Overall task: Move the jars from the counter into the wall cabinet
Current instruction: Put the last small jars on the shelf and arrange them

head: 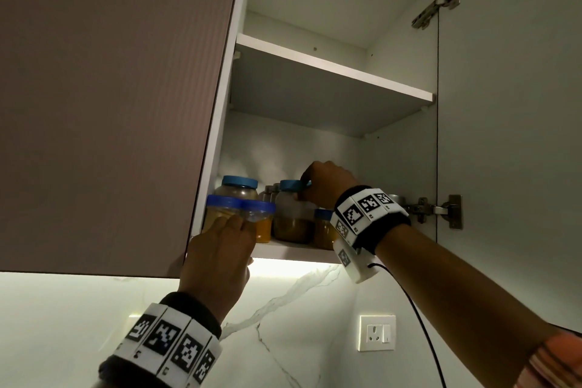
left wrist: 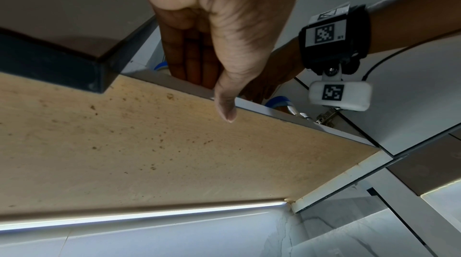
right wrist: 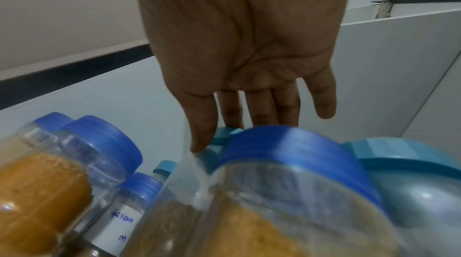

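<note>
Left hand [head: 217, 252] flat, fingers straight against the two front jars [head: 239, 217], likely nudging them deeper onto the shelf [head: 293, 251]. Right hand [head: 326, 186] reaching past, fingers loosely spread over the lid of a taller jar [head: 291, 211] behind; real grip or mere steadying cannot be told. Just below the right wrist, another small jar [head: 324, 228]. All within the cabinet [head: 393, 148], packed close, presumably to leave room. Counter out of view.

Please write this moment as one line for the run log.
stage: placing jars | left hand: fingers against front jars on bottom shelf | right hand: on tall jar farther back | cabinet door: open
</note>
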Action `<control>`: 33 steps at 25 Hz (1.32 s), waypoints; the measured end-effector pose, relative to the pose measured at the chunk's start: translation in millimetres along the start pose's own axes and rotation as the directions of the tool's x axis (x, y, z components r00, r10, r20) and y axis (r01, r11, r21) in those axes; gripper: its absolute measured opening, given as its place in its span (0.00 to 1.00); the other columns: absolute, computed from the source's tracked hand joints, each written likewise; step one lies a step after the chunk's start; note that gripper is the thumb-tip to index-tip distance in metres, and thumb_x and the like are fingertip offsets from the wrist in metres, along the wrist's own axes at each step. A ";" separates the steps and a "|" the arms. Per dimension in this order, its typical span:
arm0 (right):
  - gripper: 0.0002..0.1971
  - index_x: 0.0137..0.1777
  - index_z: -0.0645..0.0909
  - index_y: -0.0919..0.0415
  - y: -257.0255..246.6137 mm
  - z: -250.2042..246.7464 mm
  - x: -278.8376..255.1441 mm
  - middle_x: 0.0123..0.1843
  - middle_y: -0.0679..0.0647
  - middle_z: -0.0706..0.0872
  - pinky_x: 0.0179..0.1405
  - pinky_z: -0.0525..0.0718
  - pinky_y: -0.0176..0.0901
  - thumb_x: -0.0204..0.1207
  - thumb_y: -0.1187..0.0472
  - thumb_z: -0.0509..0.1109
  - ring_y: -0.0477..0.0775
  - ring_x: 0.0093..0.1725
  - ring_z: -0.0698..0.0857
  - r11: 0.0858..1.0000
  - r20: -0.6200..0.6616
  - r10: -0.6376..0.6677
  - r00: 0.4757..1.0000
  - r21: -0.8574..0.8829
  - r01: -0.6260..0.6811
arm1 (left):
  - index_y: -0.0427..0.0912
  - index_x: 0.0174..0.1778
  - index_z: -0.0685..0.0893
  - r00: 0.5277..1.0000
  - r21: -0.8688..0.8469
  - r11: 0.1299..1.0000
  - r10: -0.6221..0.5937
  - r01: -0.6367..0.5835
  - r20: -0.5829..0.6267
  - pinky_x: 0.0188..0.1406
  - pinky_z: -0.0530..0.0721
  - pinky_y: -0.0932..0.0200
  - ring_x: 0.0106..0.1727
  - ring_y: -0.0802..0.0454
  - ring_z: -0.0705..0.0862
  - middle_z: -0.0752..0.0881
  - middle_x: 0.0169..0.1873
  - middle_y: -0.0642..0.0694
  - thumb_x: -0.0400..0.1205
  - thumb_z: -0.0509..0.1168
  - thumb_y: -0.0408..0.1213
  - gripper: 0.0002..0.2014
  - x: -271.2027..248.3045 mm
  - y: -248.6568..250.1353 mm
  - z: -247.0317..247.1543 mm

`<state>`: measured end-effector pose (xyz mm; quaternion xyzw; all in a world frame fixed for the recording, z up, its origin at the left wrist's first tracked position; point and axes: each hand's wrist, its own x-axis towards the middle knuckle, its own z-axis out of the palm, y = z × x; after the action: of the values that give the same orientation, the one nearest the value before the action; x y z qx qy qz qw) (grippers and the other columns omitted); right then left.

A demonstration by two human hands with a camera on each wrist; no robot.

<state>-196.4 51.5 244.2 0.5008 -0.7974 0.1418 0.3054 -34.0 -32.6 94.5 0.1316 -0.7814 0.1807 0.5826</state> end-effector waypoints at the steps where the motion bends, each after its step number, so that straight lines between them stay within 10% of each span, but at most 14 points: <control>1: 0.22 0.64 0.82 0.58 -1.3 0.7 1.0 0.59 0.59 0.86 0.60 0.83 0.56 0.74 0.47 0.71 0.59 0.55 0.85 1.000 -0.026 0.000 1.000 0.016 0.000 | 0.41 0.33 0.86 1.000 0.008 1.000 -0.001 0.001 0.002 0.19 0.81 0.62 0.21 0.53 0.84 0.86 0.24 0.48 0.47 0.86 0.29 0.22 0.6 0.6 -0.3; 16: 0.20 0.61 0.79 0.59 -12.8 -2.3 -7.2 0.56 0.57 0.85 0.62 0.80 0.56 0.76 0.46 0.69 0.59 0.54 0.85 0.996 -0.122 0.082 0.989 -0.014 -0.085 | 0.38 0.37 0.87 0.998 0.079 0.997 -0.010 0.005 0.064 0.20 0.86 0.55 0.27 0.48 0.87 0.87 0.29 0.43 0.47 0.86 0.31 0.24 1.6 -1.1 2.0; 20: 0.17 0.61 0.83 0.55 -26.6 -12.5 -19.7 0.57 0.54 0.87 0.69 0.75 0.57 0.78 0.46 0.66 0.54 0.56 0.85 0.987 -0.306 -0.035 0.951 0.137 0.081 | 0.38 0.34 0.86 0.999 0.064 0.998 -0.010 0.006 0.053 0.18 0.85 0.56 0.23 0.49 0.85 0.86 0.26 0.44 0.43 0.86 0.31 0.25 1.6 1.9 -0.8; 25: 0.20 0.64 0.81 0.51 -48.5 5.6 -31.7 0.57 0.50 0.88 0.74 0.69 0.62 0.75 0.45 0.69 0.51 0.59 0.83 0.950 -0.083 -0.264 0.961 0.149 0.274 | 0.39 0.35 0.85 0.997 0.078 0.997 -0.020 0.014 0.070 0.19 0.86 0.55 0.23 0.49 0.86 0.87 0.26 0.44 0.44 0.87 0.33 0.26 1.3 1.4 0.7; 33: 0.13 0.62 0.83 0.51 -49.6 15.4 -33.0 0.59 0.53 0.86 0.78 0.60 0.63 0.78 0.58 0.68 0.55 0.62 0.81 0.967 -0.058 -0.244 0.968 0.066 0.248 | 0.39 0.34 0.86 0.994 0.141 0.990 -0.028 0.013 0.109 0.19 0.85 0.56 0.24 0.48 0.86 0.86 0.27 0.42 0.41 0.87 0.34 0.27 3.4 3.6 -1.3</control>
<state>-147.5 44.1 207.5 0.6031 -0.7155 0.1440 0.3219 -35.3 -28.8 97.7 0.1901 -0.7963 0.2217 0.5297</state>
